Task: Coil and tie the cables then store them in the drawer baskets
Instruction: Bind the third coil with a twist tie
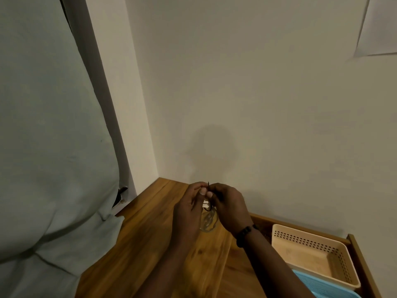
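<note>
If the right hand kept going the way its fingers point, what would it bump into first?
Most likely the left hand. The right hand points left, and its fingertips already meet the left hand's at the thin dark tie that both pinch above the coiled cable. Depth is hard to judge here.

Coiled cable [208,220], pale and partly translucent with darker strands, hanging in loops between the two hands above the wooden top; a thin dark tie [208,186] stands at its top, its tip upright above the fingertips. Beige perforated basket [309,239], rectangular and open-topped, seated in the open wooden drawer [357,250] at the right, against the far wall. Blue basket [313,282], only partly in view, just beside the beige one on its near side.
</note>
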